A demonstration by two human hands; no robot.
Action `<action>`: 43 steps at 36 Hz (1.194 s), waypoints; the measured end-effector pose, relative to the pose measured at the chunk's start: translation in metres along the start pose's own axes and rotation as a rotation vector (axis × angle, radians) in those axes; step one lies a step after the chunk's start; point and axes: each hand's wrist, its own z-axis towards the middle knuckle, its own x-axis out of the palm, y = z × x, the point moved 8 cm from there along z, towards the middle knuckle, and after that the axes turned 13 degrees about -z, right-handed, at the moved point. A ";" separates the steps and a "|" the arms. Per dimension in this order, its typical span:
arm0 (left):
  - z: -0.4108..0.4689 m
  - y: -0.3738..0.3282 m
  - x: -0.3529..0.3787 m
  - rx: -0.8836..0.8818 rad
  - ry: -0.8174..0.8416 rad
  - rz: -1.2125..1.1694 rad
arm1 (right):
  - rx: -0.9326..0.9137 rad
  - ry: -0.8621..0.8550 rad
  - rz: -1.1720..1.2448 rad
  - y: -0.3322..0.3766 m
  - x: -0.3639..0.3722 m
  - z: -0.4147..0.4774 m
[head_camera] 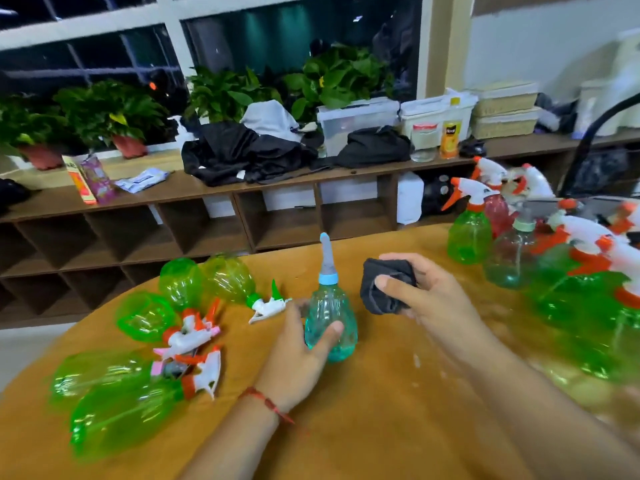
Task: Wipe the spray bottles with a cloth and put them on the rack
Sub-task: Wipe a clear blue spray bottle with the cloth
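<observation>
Left hand (pixel 301 351) grips upright teal bottle (pixel 330 320) mid-tabletop; right hand (pixel 426 292) clutches bunched dark cloth (pixel 384 287) beside it. Risk: narrow bottle tipping under wiping pressure.

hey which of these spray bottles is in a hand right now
The small teal bottle with the grey nozzle: the left hand grips it upright. The right hand holds only the dark cloth; the rest are untouched.
</observation>
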 end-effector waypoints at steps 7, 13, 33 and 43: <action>0.005 -0.005 0.003 0.031 0.008 -0.001 | -0.042 -0.107 -0.045 -0.037 -0.001 0.019; -0.002 0.000 -0.002 0.063 0.039 0.028 | -0.131 -0.117 -0.055 -0.036 0.000 0.006; -0.018 -0.022 0.032 -0.050 0.096 -0.695 | -0.517 -0.073 -0.234 -0.002 0.032 -0.013; -0.006 -0.004 -0.001 -0.096 -0.110 -0.805 | -0.723 0.143 -0.627 0.003 0.061 -0.038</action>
